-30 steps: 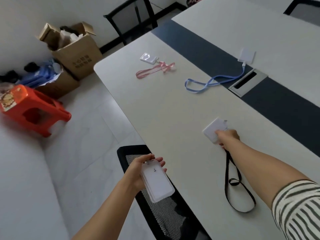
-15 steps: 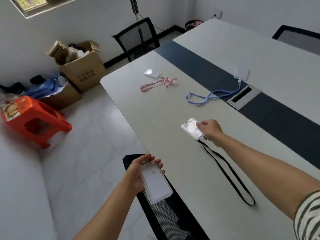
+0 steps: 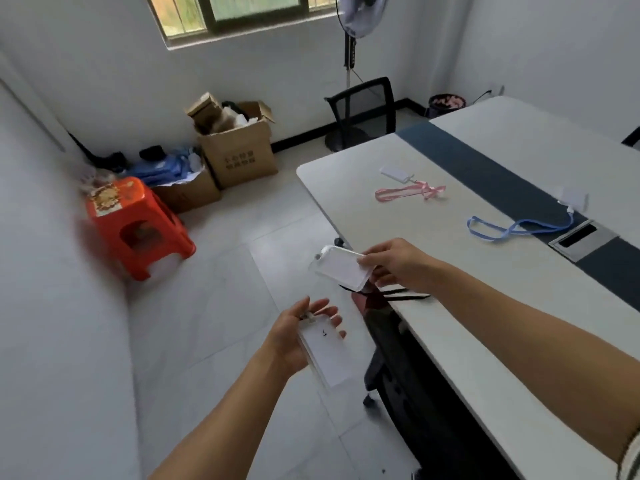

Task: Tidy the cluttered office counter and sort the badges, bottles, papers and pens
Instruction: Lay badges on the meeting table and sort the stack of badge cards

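Pinches a white badge (image 3: 341,270) by one end in the right grip (image 3: 393,268), curled round it, just past the edge of the surface (image 3: 381,220), over the floor. Trails a black strap (image 3: 412,297) from under that grip onto the surface. Holds a second badge (image 3: 323,355) in the left grip (image 3: 291,337), lower and nearer, flat along the palm with fingers bent round its top. Farther off on the surface: a pink strap (image 3: 408,192) and a blue strap (image 3: 512,229), well apart. Below the edge, a black chair (image 3: 391,341); by the wall, an orange stool (image 3: 138,226).
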### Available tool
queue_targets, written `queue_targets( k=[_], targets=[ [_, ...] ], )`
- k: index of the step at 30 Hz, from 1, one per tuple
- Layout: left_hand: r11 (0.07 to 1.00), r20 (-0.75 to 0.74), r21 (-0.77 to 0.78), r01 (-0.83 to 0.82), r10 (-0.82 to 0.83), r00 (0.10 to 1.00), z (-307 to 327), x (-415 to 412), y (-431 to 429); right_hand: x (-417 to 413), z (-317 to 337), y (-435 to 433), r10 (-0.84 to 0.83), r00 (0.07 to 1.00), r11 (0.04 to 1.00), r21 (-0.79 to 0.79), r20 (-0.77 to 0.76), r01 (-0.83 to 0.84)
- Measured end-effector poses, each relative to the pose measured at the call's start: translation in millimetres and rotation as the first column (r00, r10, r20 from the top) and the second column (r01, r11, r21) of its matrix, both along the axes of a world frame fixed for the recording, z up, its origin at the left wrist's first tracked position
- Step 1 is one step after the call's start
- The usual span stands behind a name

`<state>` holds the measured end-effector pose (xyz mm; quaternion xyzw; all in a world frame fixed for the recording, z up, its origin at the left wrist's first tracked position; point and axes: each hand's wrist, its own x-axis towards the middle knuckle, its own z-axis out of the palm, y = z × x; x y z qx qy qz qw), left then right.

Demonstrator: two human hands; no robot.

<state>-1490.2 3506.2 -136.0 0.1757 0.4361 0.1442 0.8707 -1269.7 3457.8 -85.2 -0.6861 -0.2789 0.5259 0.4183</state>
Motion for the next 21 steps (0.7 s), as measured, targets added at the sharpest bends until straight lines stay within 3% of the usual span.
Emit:
queue_targets(
  k=[5,8,14,18,21],
  targets=[
    [0.995,0.071,0.052,-0.089,0.085,0.994,11.7,-71.7,59.8,-84.2,8.7,57.9,0.134,0.990,0.991,0.013,-0.031,-0.134],
    [0.980,0.131,0.004,-0.200,0.197,0.971,16.2,-96.1,88.4,-109.7,10.0,76.3,0.203,0.979,0.979,-0.008,-0.021,-0.203],
    [0.953,0.217,0.022,-0.302,0.290,0.932,20.2,-107.1,136.0,-133.7,-1.4,96.0,0.304,0.953,0.946,-0.117,-0.013,-0.303],
    [0.949,0.196,0.033,-0.313,0.301,0.933,19.7,-90.6,171.1,-130.1,-12.9,118.4,0.314,0.943,0.942,-0.156,0.106,-0.297],
    [0.947,0.167,0.033,-0.320,0.311,0.936,10.8,-67.8,205.3,-116.5,-23.8,139.8,0.349,0.932,0.918,-0.164,-0.096,-0.361]
  ],
)
